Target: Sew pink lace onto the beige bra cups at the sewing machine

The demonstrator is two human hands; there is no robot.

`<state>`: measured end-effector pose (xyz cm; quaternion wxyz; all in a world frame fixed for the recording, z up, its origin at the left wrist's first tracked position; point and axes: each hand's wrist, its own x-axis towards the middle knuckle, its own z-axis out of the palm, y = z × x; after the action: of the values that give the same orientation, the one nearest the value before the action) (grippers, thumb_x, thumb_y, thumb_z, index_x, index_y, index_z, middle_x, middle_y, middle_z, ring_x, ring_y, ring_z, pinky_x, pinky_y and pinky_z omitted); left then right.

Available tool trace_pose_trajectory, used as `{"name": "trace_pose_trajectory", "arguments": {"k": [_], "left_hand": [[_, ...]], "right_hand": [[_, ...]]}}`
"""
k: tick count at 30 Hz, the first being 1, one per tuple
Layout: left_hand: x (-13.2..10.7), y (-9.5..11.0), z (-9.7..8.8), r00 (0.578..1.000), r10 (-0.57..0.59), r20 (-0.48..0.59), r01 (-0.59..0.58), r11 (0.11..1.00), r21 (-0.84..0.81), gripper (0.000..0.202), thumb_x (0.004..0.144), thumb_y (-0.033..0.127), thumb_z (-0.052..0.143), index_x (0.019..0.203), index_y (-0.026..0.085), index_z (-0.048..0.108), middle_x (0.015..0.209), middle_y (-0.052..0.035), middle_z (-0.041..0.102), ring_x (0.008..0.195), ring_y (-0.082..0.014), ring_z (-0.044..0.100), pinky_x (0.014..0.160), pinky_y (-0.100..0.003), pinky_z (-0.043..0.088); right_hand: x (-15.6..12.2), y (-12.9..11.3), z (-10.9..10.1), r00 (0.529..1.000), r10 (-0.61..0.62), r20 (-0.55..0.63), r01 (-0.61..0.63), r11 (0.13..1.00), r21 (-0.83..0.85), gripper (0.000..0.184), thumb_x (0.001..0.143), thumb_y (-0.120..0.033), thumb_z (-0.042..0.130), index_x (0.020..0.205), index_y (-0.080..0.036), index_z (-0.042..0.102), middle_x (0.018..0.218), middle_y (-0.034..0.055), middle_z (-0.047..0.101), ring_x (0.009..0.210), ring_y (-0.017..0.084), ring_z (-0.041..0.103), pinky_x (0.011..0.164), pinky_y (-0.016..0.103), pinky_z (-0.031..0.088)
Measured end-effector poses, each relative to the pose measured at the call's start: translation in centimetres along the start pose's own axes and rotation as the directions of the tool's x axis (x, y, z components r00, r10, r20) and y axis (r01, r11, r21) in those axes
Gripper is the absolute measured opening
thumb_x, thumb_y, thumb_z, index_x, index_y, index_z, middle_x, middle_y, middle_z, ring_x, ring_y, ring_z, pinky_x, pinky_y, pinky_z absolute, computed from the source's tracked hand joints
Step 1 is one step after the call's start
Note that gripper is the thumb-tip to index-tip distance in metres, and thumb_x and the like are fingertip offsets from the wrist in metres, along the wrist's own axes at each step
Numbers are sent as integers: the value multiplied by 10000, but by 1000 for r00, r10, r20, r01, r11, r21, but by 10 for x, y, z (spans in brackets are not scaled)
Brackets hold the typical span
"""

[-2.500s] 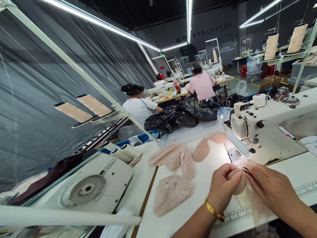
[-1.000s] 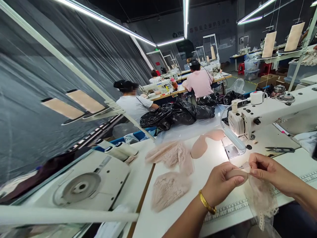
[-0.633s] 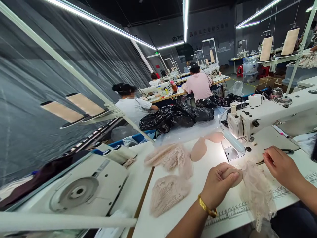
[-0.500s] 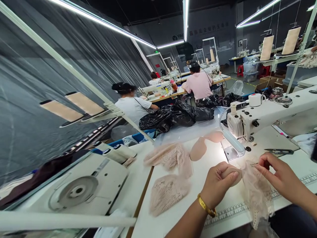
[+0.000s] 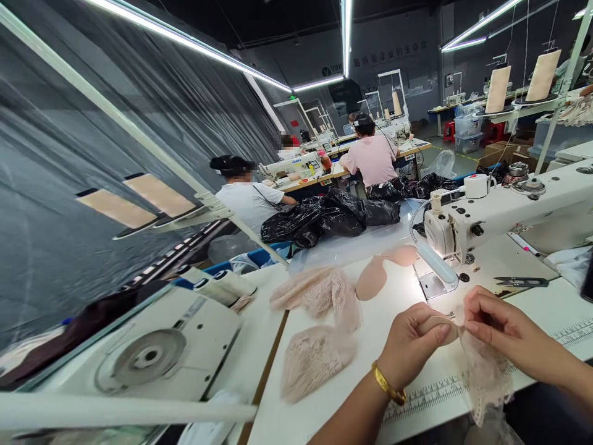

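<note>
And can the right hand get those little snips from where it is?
Probably yes: the snips lie just beyond the right hand, with nothing seen blocking the way. But its fingers are pinching the lace, so they'd likely need to let go first.

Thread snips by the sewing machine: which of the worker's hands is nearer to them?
Right. The right hand is just below and left of the thread snips in the picture, not touching them; the left hand is farther left, holding a beige pad.
</note>
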<state>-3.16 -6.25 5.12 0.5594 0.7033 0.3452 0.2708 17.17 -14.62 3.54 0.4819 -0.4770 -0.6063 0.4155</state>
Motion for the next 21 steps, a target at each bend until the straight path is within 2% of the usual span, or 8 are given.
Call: {"name": "trace_pose_trajectory", "arguments": {"k": [3, 5, 8, 10, 14, 17, 19, 21], "left_hand": [[-1, 0, 2, 999, -38, 35, 40, 997, -69, 303, 791, 453, 795, 801, 151, 785, 799, -34, 609, 770, -172, 526, 726, -292, 412], [-2, -1, 2, 996, -65, 54, 72, 986, -148, 351, 766, 486, 825, 802, 141, 772, 799, -35, 617, 776, -171, 530, 732, -287, 414], [-1, -3, 1, 993, -115, 21, 116, 958, -264, 421, 721, 531, 867, 788, 135, 741, 755, -14, 604, 742, -150, 508, 722, -269, 406], [0, -4, 1, 991, -135, -12, 125, 943, -307, 455, 698, 553, 886, 770, 137, 716, 732, -1, 591, 720, -137, 491, 710, -259, 398], [1, -3, 4, 993, -116, -25, 102, 940, -326, 464, 692, 553, 900, 781, 136, 717, 739, -1, 600, 728, -136, 494, 727, -258, 403], [1, -4, 5, 990, -141, -17, 126, 929, -347, 470, 672, 550, 911, 777, 134, 718, 721, -2, 591, 709, -134, 483, 697, -255, 385], [2, -6, 4, 984, -176, -21, 156, 915, -373, 477, 657, 546, 921, 768, 134, 707, 705, 4, 581, 685, -126, 472, 669, -247, 368], [3, -8, 4, 981, -194, -17, 173, 906, -386, 484, 648, 544, 930, 765, 132, 704, 694, 8, 580, 672, -119, 468, 659, -240, 361]], "right_hand": [[-6, -1, 1, 989, -92, 115, 94, 996, -3, 259, 1121, -435, 435, 979, -263, 568, 1029, 21, 558, 927, 203, 533, 812, 331, 432], [-5, 10, -8, 985, -121, 125, 132, 987, -90, 258, 1136, -419, 376, 1013, -265, 543, 975, 15, 559, 863, 198, 534, 796, 337, 438], [0, 31, -31, 975, -170, -142, 123, 948, -294, 256, 1127, -427, 383, 972, -260, 500, 913, 14, 547, 795, 206, 523, 726, 340, 431], [0, 37, -38, 955, -199, -221, 111, 928, -357, 223, 1119, -410, 419, 981, -261, 512, 961, 30, 574, 836, 216, 546, 737, 345, 438], [-5, 31, -13, 972, -220, -85, 179, 922, -343, 118, 1080, -392, 534, 1084, -275, 546, 1032, 31, 585, 882, 215, 557, 778, 343, 467], [-7, 33, 5, 973, -194, -122, 138, 922, -363, 121, 1072, -380, 528, 1023, -269, 534, 915, 9, 578, 800, 207, 551, 729, 339, 459], [-6, 38, 3, 978, -136, -161, 66, 924, -378, 173, 1076, -367, 501, 938, -263, 519, 840, -4, 573, 755, 204, 551, 692, 336, 446], [-6, 40, -6, 987, -86, -138, 27, 923, -383, 161, 1070, -382, 521, 963, -264, 547, 873, 3, 600, 779, 209, 566, 701, 339, 457]]}}
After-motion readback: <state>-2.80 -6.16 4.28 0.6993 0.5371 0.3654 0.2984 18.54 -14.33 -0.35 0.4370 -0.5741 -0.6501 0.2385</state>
